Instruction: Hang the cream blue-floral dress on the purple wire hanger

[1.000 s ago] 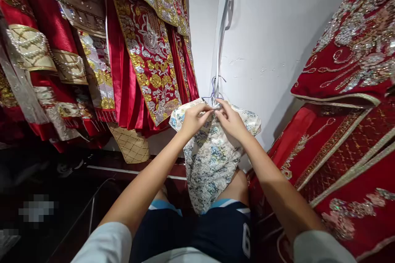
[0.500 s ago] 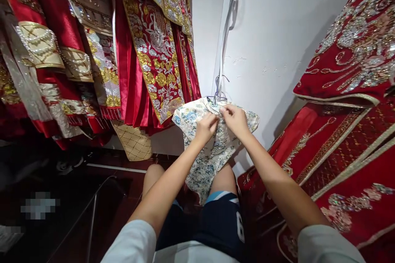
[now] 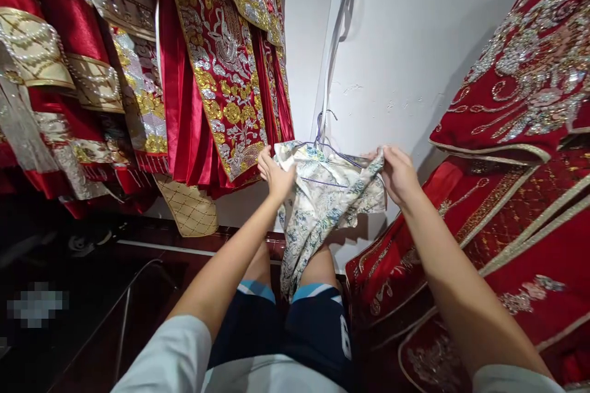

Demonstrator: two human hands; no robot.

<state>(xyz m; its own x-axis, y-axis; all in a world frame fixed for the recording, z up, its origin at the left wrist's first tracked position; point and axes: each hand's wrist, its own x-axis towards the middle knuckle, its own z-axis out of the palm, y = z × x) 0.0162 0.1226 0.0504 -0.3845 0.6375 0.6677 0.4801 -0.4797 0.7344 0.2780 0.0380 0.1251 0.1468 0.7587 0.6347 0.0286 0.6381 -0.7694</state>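
White wall [image 3: 391, 67] forms the far background, with a pale upright rail [image 3: 328, 43] in front of it or against it; the depth between them cannot be told. The floral garment [image 3: 318, 202] is located at centre, between the hands, on a wire hanger [image 3: 325, 183] whose hook points to the far side. Hanger axis: left to right across the garment's far end, one shoulder towards each hand. Garment axis: far to near, with the lower end narrowing towards the legs [image 3: 319, 267]. Left hand [image 3: 279, 177]: at the garment's left shoulder, fingers bent, thumb side against the cloth; how firmly it grips, if at all, cannot be told. Right hand [image 3: 400, 175]: closed, thumb and fingers gripping the cloth edge at the right shoulder, drawn out to the right in a taut fold. Relative to the hook, the left hand is the nearer and the right hand lies farther out; the hanger wire shows in the gap between them, apart from both. Quantities: floral garment, one; hands, two; legs, two; wire hanger, at least one, since the wires overlap at the hook; tan quilted panel [image 3: 190, 209], one, low at left. Red embroidered garments [image 3: 225, 86] occupy both sides; overlapping layers prevent an exact count.
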